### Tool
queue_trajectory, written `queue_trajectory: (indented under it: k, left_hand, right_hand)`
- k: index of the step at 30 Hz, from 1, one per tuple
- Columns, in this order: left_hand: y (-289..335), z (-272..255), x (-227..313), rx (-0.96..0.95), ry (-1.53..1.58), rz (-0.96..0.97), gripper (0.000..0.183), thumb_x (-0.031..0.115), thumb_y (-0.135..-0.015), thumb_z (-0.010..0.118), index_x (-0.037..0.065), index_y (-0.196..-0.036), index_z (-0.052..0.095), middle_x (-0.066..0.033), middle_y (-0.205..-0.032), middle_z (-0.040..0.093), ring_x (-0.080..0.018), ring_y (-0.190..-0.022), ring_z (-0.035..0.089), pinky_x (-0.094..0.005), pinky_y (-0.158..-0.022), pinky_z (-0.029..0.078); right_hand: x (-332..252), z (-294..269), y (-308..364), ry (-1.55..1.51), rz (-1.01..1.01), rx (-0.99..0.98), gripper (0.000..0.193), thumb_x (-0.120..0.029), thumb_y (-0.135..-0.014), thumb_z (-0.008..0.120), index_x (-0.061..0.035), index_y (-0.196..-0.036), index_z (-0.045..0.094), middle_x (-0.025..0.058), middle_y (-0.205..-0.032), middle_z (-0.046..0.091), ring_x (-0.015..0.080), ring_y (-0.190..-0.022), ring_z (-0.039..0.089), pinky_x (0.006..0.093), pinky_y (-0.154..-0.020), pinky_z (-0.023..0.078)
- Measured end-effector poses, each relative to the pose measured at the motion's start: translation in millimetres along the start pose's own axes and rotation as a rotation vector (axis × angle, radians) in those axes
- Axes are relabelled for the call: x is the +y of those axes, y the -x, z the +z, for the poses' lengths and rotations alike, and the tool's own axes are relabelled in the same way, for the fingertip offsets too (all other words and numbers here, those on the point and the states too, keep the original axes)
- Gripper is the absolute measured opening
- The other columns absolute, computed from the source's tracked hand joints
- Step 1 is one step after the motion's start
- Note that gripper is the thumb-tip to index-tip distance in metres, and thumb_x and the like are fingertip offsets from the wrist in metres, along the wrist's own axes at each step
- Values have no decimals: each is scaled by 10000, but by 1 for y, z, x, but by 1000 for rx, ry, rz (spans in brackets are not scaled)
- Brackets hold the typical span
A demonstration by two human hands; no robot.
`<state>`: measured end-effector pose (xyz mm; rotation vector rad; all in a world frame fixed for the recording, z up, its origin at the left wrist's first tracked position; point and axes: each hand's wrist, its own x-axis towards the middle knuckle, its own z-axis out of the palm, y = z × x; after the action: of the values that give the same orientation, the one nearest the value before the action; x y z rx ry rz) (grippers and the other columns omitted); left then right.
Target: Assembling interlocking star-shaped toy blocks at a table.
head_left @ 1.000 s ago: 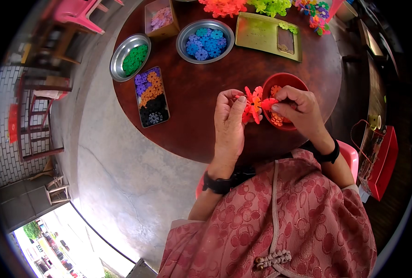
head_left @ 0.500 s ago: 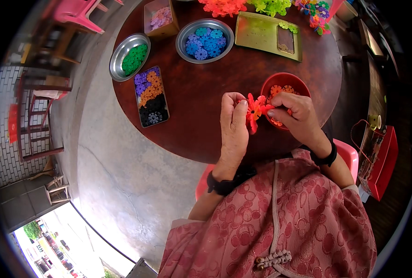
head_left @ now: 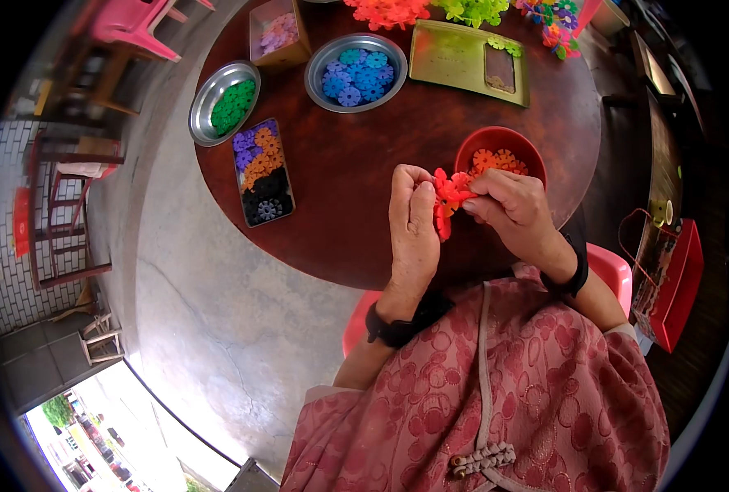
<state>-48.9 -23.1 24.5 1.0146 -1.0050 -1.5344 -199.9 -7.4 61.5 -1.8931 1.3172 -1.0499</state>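
Head view: left hand (head_left: 414, 221) and right hand (head_left: 514, 210) pinch a partly hidden red cluster (head_left: 446, 199).

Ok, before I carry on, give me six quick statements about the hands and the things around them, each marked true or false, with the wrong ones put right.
1. The left hand and right hand both touch the red flower cluster. True.
2. Orange flower pieces lie in the red bowl. True.
3. The left hand is nearer the red bowl than the right hand. False: the right hand is nearer.
4. A tray holds black pieces. True.
5. That tray is right of the red bowl. False: it is to the left.
6. The left hand holds nothing. False: it grips the red flower cluster.
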Motion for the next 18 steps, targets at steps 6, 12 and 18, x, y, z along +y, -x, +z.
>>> queue_trajectory:
  k: [6,12,18]
  left_hand:
    - [-4,-3,5,-23,-77,62,124,162,-920,366,66,-953,437,-40,-821,510,-81,-616,454,-222,-549,394]
    - [-5,-3,25,-74,234,-85,437,386,-941,487,30,-1190,447,-53,-982,530,-76,-779,532,-202,-562,470]
    - [-6,-8,20,-183,178,-167,287,270,-936,513,42,-1111,506,-33,-901,580,-70,-628,538,-186,-461,418]
  right_hand:
    - [11,-6,-10,73,-154,20,118,-48,-764,661,-8,-833,575,109,-690,577,274,-613,589,329,-544,452]
    - [12,-24,-20,48,-198,-99,112,-67,-778,650,-5,-833,575,116,-751,604,284,-671,598,327,-593,462]
    - [16,-35,-26,84,-156,-157,142,-68,-752,650,-16,-869,589,114,-784,605,285,-721,600,346,-630,472]
